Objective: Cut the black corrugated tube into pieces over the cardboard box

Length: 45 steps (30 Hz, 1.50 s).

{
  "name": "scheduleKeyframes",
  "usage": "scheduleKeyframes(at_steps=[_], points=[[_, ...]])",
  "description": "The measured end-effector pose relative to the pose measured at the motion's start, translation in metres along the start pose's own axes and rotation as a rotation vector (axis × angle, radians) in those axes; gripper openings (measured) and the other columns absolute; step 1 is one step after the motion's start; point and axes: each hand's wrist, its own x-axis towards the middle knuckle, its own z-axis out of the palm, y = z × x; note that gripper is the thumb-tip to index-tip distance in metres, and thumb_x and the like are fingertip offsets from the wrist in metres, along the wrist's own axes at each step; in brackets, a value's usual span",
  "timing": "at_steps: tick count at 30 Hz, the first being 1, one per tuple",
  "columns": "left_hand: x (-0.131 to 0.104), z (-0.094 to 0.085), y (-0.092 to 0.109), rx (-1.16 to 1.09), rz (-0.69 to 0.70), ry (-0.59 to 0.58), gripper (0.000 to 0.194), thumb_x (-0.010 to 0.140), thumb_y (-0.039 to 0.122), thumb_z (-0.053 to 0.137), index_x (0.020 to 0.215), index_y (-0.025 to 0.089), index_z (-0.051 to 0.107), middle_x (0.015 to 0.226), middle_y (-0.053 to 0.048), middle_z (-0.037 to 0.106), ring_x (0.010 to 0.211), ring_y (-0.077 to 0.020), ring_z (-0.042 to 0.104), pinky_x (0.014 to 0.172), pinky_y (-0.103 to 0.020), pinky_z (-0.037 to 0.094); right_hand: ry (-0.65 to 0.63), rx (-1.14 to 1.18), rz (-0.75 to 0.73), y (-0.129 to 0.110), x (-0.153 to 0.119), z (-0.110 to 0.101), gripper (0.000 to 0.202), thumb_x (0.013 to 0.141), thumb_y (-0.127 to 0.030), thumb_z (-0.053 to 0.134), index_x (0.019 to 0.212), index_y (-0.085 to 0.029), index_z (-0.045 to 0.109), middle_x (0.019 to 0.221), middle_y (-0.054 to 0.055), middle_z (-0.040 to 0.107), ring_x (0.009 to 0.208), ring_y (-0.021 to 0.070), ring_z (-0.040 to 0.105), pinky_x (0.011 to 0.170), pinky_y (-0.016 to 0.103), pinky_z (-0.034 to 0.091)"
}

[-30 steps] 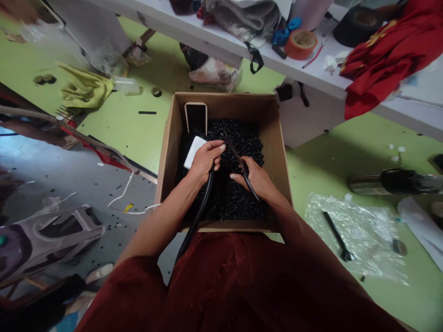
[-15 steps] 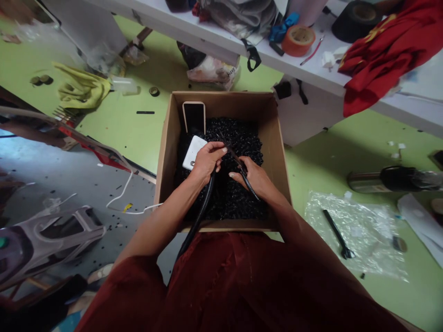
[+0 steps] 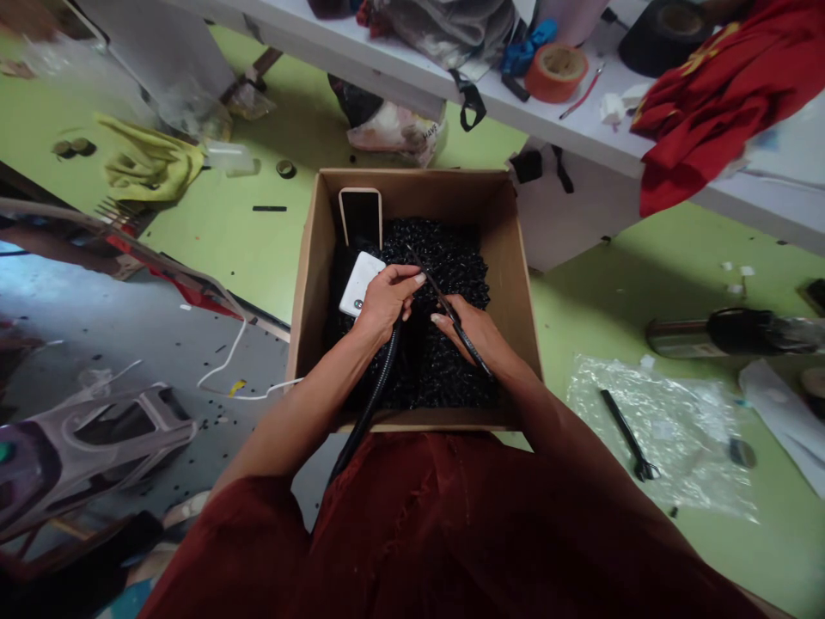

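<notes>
Over an open cardboard box (image 3: pixel 528 344), my left hand (image 3: pixel 383 301) is closed around a black ribbed tube (image 3: pixel 385 371). That tube runs down over the box's near edge to my lap. My left thumb and forefinger meet at the blade of a long, thin dark tool, which looks like scissors (image 3: pixel 465 342). My right hand (image 3: pixel 473 325) is wrapped around its black handle, thumb on the near side. Beneath both hands lies a heap of small shiny black pieces (image 3: pixel 444 370). The tube's end is hidden by my fingers.
Inside the box, a phone (image 3: pixel 361 215) leans at the far left corner and a white device (image 3: pixel 361 284) lies beside my left hand. A white table (image 3: pixel 412 64) with tape rolls stands beyond. A plastic bag (image 3: pixel 696 447) and a steel flask (image 3: pixel 683 338) lie to the right.
The dark tool's handle has swung slightly, lying straighter along my right palm, and my right thumb has drawn closer to it. My left hand stays nearly in place.
</notes>
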Motion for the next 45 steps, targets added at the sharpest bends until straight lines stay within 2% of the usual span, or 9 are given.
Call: scheduleKeyframes(at_steps=[17, 31, 38, 42, 45], points=[[0.002, 0.000, -0.002, 0.036, 0.001, 0.030, 0.011, 0.076, 0.015, 0.066, 0.082, 0.016, 0.056, 0.052, 0.008, 0.044, 0.038, -0.0029, 0.037, 0.034, -0.016, 0.027, 0.026, -0.053, 0.061, -0.004, -0.001, 0.003, 0.023, 0.086, -0.038, 0.046, 0.101, -0.024, 0.056, 0.077, 0.005, 0.066, 0.071, 0.0229, 0.062, 0.061, 0.029, 0.042], [0.008, -0.005, -0.008, 0.128, 0.001, 0.039, 0.011, 0.076, 0.016, 0.065, 0.084, 0.016, 0.058, 0.052, 0.008, 0.044, 0.039, -0.0034, 0.038, 0.034, -0.016, 0.026, 0.104, -0.069, 0.084, 0.002, 0.000, 0.010, 0.024, 0.086, -0.041, 0.046, 0.095, -0.024, 0.059, 0.075, 0.004, 0.067, 0.070, 0.0233, 0.064, 0.064, 0.030, 0.043], [0.005, -0.005, -0.002, 0.267, -0.006, -0.102, 0.017, 0.073, 0.010, 0.064, 0.089, 0.015, 0.063, 0.066, 0.003, 0.055, 0.039, -0.0018, 0.036, 0.036, -0.017, 0.025, 0.213, -0.114, 0.143, 0.006, 0.003, 0.000, 0.030, 0.085, -0.045, 0.048, 0.101, -0.023, 0.060, 0.079, 0.006, 0.068, 0.074, 0.0250, 0.064, 0.067, 0.032, 0.044], [0.004, -0.011, 0.000, 0.478, -0.044, -0.306, 0.007, 0.073, 0.015, 0.066, 0.080, 0.017, 0.068, 0.051, 0.004, 0.048, 0.039, -0.0044, 0.035, 0.041, -0.018, 0.026, 0.241, -0.078, 0.144, 0.007, 0.003, -0.005, 0.030, 0.085, -0.045, 0.049, 0.099, -0.022, 0.060, 0.081, 0.006, 0.068, 0.074, 0.0240, 0.063, 0.067, 0.032, 0.044], [0.008, -0.016, -0.008, 0.790, -0.013, -0.503, 0.014, 0.062, 0.004, 0.070, 0.060, 0.018, 0.068, 0.050, 0.004, 0.052, 0.045, -0.0059, 0.043, 0.049, -0.018, 0.031, 0.271, -0.073, 0.145, 0.009, 0.003, -0.007, 0.030, 0.085, -0.045, 0.049, 0.099, -0.022, 0.061, 0.083, 0.006, 0.068, 0.076, 0.0244, 0.063, 0.068, 0.032, 0.044]])
